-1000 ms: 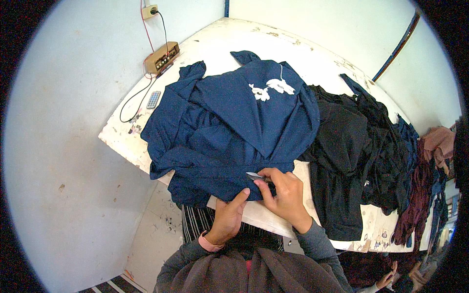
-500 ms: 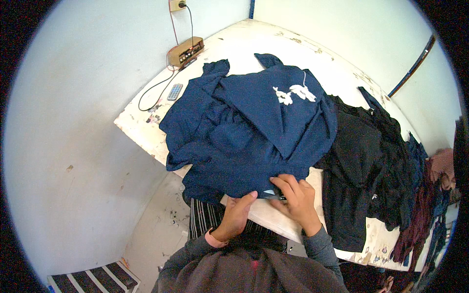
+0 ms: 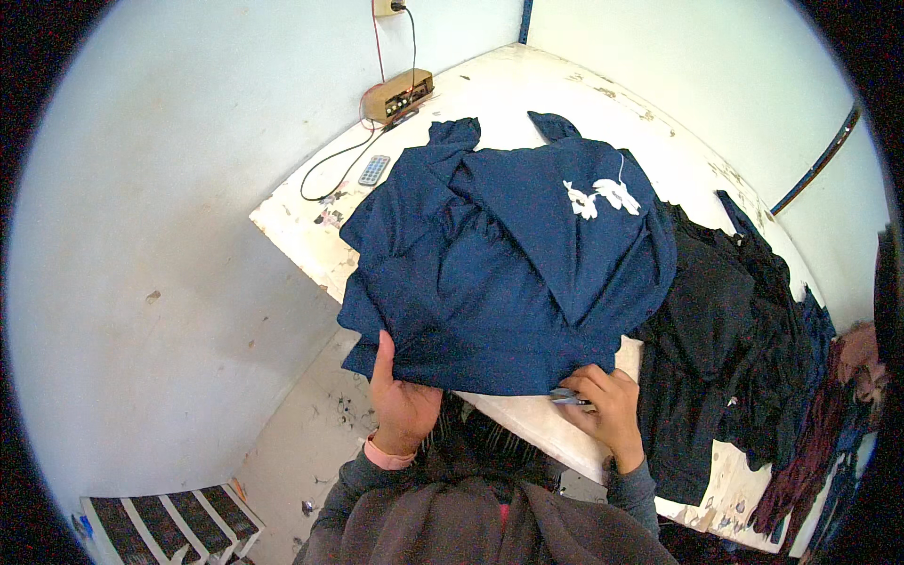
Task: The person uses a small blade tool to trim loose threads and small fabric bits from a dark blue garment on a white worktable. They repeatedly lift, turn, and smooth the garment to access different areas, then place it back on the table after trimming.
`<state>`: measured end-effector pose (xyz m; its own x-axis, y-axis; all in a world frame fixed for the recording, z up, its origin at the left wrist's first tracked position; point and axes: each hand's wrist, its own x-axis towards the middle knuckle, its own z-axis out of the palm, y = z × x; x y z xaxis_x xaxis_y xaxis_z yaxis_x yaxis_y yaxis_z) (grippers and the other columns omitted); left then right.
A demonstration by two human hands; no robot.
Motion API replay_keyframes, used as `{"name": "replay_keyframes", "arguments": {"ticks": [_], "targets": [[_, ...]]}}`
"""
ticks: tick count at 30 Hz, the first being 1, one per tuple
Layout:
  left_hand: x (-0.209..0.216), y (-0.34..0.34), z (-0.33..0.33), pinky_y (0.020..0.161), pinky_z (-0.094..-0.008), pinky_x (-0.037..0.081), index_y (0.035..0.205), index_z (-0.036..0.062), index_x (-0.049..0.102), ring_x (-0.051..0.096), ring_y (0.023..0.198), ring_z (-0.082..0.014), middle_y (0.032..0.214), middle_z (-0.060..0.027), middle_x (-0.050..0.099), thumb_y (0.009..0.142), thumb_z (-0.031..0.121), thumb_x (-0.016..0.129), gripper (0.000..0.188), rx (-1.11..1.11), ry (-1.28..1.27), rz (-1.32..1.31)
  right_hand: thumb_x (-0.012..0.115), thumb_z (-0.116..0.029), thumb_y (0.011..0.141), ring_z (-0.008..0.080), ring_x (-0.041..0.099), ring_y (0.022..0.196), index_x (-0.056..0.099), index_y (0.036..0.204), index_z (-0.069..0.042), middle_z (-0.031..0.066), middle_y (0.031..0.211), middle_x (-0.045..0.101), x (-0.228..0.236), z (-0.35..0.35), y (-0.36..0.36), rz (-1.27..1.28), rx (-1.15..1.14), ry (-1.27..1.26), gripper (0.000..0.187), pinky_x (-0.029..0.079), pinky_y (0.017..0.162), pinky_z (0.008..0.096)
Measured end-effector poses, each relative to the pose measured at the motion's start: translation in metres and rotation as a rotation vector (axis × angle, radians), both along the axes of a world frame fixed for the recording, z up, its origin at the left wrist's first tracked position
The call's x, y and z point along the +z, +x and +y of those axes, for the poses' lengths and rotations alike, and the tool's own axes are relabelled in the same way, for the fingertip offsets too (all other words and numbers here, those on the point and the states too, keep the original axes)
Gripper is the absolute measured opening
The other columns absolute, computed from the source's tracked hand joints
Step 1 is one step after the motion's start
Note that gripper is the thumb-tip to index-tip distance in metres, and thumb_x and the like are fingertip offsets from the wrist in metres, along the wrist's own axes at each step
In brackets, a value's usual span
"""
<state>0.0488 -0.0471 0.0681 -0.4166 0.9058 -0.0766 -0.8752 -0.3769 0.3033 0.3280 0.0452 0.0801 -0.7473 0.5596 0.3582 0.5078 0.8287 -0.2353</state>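
A navy blue garment [image 3: 499, 273] with white flower shapes lies rumpled over the table, its near edge hanging towards me. My left hand [image 3: 407, 407] grips this edge at the left, thumb on top of the cloth and fingers partly hidden beneath. At the right end of the same edge, my right hand [image 3: 607, 407] is closed around small thread snips [image 3: 569, 397], their greyish blades pointing left by the hem. Whether the right fingers also pinch the cloth is unclear.
Black garments [image 3: 697, 348] are heaped to the right, with maroon cloth [image 3: 800, 471] beyond. On the pale worn table [image 3: 527, 75] stand a brown box-shaped device [image 3: 397, 96] with cords and a small remote control [image 3: 374, 170]. A striped black-and-white surface [image 3: 174, 527] sits at lower left.
My left hand has moved left along the garment's near edge, away from the right hand. The edge is now stretched straighter, and the snips show more clearly. The whole view has shifted slightly.
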Motion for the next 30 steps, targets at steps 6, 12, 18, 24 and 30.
{"name": "replay_keyframes", "arguments": {"ticks": [6,12,18,24,30], "targets": [[0.014,0.013,-0.004,0.116,-0.0506,0.038,0.151,0.0105,0.041,0.05,0.136,-0.0291,0.151,-0.0082,0.049,0.107,0.038,0.045,0.051,-0.027,-0.125,0.047,0.082,-0.026,0.073,0.0211,0.062,0.067,0.067,0.11,-0.009,0.0056,0.092,0.07,0.008,-0.013,-0.037,0.414,-0.021,-0.266,0.043,0.04,0.061,0.034],[0.018,0.021,-0.008,0.115,-0.0495,0.039,0.151,0.0101,0.04,0.05,0.136,-0.0278,0.15,-0.0076,0.05,0.107,0.04,0.044,0.053,-0.086,-0.137,0.11,0.078,-0.012,0.08,0.022,0.062,0.069,0.066,0.107,-0.008,0.0071,0.089,0.069,0.034,-0.011,-0.081,0.486,0.058,-0.163,0.03,0.037,0.06,0.0341],[0.02,0.025,-0.008,0.112,-0.0483,0.043,0.148,0.0089,0.042,0.055,0.13,-0.0278,0.144,-0.0094,0.055,0.107,0.041,0.044,0.052,-0.125,-0.133,0.085,0.079,-0.011,0.078,0.0199,0.064,0.067,0.069,0.105,-0.007,0.0056,0.086,0.071,0.054,-0.005,-0.107,0.455,0.109,-0.044,0.029,0.036,0.059,0.0326],[0.025,0.028,-0.007,0.107,-0.0466,0.047,0.135,0.0077,0.056,0.062,0.119,-0.0287,0.13,-0.0112,0.065,0.108,0.038,0.042,0.043,-0.124,-0.103,0.023,0.079,-0.014,0.078,0.0198,0.066,0.069,0.07,0.103,-0.008,0.0057,0.088,0.072,0.056,-0.001,-0.113,0.435,0.173,-0.003,0.027,0.036,0.058,0.0325],[0.021,0.028,-0.009,0.106,-0.0464,0.048,0.134,0.0065,0.057,0.063,0.119,-0.028,0.129,-0.0115,0.066,0.109,0.036,0.042,0.041,-0.158,-0.079,-0.028,0.077,-0.017,0.08,0.0189,0.065,0.068,0.071,0.102,-0.009,0.0042,0.089,0.072,0.054,0.002,-0.116,0.42,0.169,0.056,0.024,0.036,0.057,0.0332]]}}
